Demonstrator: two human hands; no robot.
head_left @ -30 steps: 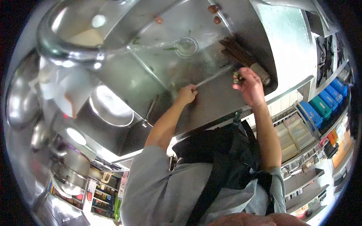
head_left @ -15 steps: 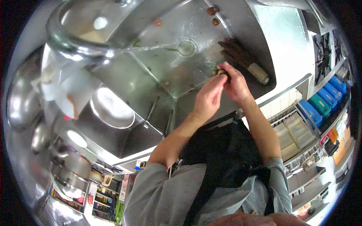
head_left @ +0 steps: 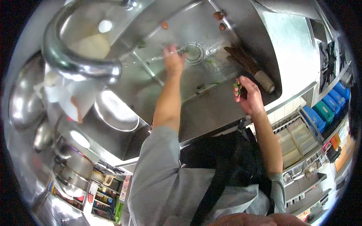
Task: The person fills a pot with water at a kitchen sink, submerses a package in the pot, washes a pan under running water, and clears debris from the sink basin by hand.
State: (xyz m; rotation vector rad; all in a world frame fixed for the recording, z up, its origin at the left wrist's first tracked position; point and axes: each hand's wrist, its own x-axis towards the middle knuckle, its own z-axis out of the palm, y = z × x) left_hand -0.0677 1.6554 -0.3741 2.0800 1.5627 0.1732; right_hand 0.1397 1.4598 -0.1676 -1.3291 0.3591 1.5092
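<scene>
My left hand (head_left: pixel 174 62) reaches into the metal sink (head_left: pixel 211 100), thumb apart from the fingers, just left of the round drain (head_left: pixel 194 53). Its fingertips are smeared by motion, and I see nothing held in it. Curled near the sink's front edge, my right hand (head_left: pixel 250 95) holds a small clump of green leaves (head_left: pixel 238 88). To its right lies a bamboo brush (head_left: pixel 264 81) with dark bristles. Green scraps (head_left: pixel 201 86) are scattered on the wet sink floor. Small reddish-brown lumps (head_left: pixel 218 16) lie toward the far side.
A thick curved metal faucet (head_left: pixel 60 64) arches over the left of the sink. Below it sits a shiny round bowl (head_left: pixel 117 111). A pale counter (head_left: pixel 292 49) borders the sink on the right, with blue bins (head_left: pixel 313 119) beyond it. Large pots (head_left: pixel 73 169) stand at lower left.
My hands were together over the green clump. They have parted: the left moved away left toward the drain, and the right shifted slightly right and down with the leaves.
</scene>
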